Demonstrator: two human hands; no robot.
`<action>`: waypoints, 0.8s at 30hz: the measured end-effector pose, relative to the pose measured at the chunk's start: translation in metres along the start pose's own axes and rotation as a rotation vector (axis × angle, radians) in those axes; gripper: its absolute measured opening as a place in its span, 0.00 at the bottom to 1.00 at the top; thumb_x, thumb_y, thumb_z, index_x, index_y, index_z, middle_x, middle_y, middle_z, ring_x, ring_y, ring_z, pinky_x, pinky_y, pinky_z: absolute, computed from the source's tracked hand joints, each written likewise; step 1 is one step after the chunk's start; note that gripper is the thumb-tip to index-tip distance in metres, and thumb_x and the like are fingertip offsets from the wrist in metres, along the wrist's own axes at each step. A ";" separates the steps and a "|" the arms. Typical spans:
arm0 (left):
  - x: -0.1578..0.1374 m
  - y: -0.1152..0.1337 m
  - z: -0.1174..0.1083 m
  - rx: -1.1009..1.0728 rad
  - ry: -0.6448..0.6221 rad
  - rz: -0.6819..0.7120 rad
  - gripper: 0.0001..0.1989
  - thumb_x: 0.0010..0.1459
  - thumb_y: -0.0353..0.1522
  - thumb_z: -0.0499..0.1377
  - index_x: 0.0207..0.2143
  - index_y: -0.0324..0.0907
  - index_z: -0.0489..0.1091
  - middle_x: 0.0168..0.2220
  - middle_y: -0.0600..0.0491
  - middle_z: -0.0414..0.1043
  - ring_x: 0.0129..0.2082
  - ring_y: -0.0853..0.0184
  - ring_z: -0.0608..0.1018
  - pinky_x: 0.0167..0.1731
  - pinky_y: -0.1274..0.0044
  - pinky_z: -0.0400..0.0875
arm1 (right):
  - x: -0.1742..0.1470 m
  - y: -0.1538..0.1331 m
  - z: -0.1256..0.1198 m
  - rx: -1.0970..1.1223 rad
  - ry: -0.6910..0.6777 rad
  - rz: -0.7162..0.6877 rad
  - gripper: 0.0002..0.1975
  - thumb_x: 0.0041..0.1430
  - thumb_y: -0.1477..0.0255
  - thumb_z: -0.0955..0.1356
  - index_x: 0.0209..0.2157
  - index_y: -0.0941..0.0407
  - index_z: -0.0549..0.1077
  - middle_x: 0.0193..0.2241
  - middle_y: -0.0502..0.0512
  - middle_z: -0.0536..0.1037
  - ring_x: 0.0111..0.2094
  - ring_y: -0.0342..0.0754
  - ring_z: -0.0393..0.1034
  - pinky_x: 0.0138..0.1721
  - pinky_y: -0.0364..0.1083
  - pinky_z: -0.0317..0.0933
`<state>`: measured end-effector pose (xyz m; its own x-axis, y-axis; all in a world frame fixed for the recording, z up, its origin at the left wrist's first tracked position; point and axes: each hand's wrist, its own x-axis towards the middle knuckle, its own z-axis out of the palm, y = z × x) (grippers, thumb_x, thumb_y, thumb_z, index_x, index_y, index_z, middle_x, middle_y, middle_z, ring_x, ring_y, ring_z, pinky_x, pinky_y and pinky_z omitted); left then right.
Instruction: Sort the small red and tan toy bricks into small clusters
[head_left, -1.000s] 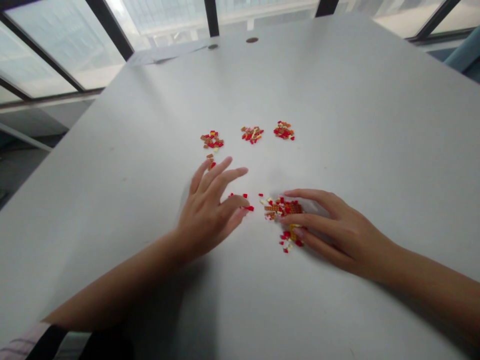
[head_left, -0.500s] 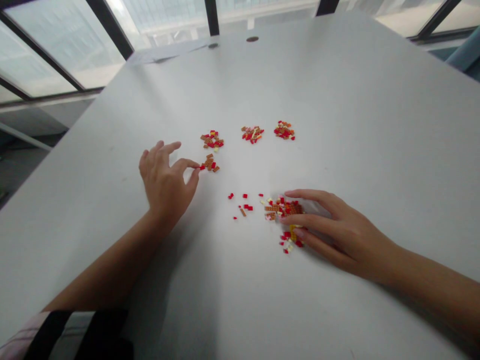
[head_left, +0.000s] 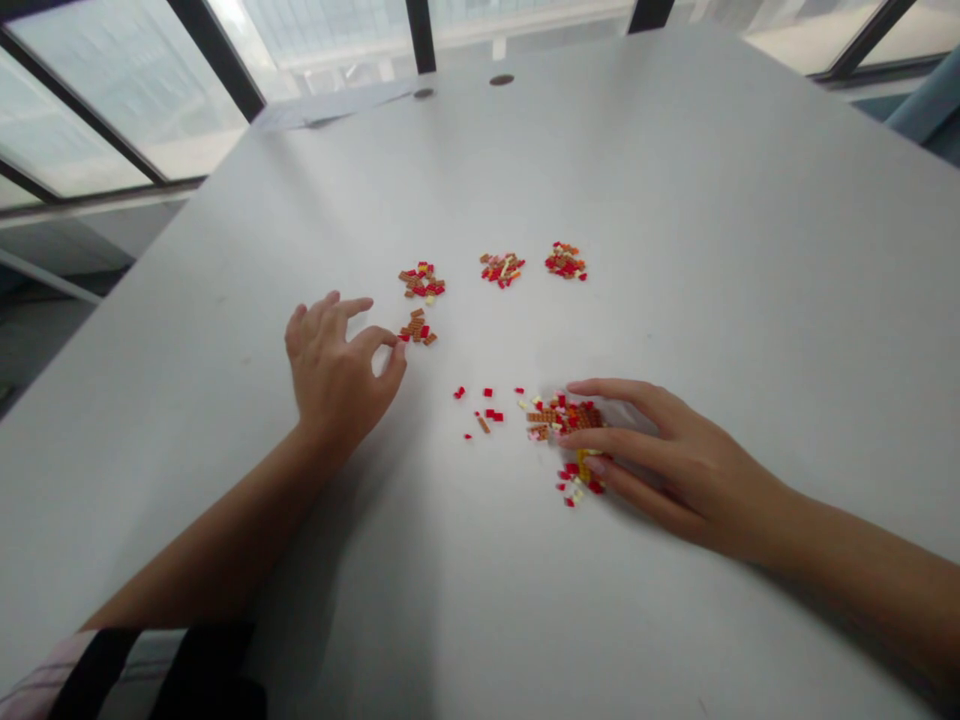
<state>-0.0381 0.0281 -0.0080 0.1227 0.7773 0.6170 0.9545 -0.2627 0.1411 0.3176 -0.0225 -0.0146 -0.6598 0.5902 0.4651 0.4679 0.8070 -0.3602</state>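
1. A white table [head_left: 525, 600] lies beneath both hands.
2. The right hand [head_left: 682, 465] is open, fingers spread over the right side of a large pile of bricks [head_left: 586, 414].
3. Loose bricks [head_left: 488, 392] lie between the hands.
4. The left hand [head_left: 334, 375] has thumb and forefinger together at a red brick [head_left: 403, 337] beside a small pile [head_left: 416, 325]; whether it grips, I cannot tell.
5. Beyond both hands, three more piles [head_left: 565, 263] form a row.

Backlit by bright windows [head_left: 315, 40]; soft shadows [head_left: 352, 540], slight blur.
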 end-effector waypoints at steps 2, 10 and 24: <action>-0.001 0.001 0.001 0.012 0.004 0.012 0.05 0.63 0.36 0.65 0.34 0.49 0.81 0.56 0.48 0.80 0.67 0.43 0.73 0.70 0.42 0.56 | 0.003 -0.001 -0.003 -0.005 0.004 -0.006 0.15 0.71 0.75 0.66 0.54 0.51 0.79 0.62 0.65 0.75 0.60 0.57 0.75 0.58 0.57 0.73; -0.002 0.002 0.001 -0.006 0.012 0.039 0.04 0.63 0.36 0.66 0.35 0.50 0.82 0.57 0.50 0.79 0.69 0.43 0.70 0.72 0.43 0.54 | 0.010 -0.003 -0.011 -0.050 -0.027 -0.053 0.14 0.70 0.75 0.66 0.53 0.53 0.78 0.60 0.68 0.76 0.58 0.58 0.77 0.54 0.58 0.77; -0.009 0.032 -0.016 -0.101 -0.017 0.459 0.04 0.65 0.37 0.66 0.39 0.49 0.76 0.61 0.51 0.76 0.72 0.48 0.67 0.71 0.48 0.61 | 0.001 -0.002 -0.002 -0.005 0.025 0.023 0.16 0.70 0.75 0.66 0.55 0.49 0.78 0.63 0.62 0.75 0.60 0.55 0.75 0.60 0.55 0.72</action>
<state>-0.0129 0.0039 0.0032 0.5314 0.5763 0.6209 0.7692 -0.6353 -0.0686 0.3177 -0.0236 -0.0119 -0.6338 0.6089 0.4771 0.4857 0.7933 -0.3671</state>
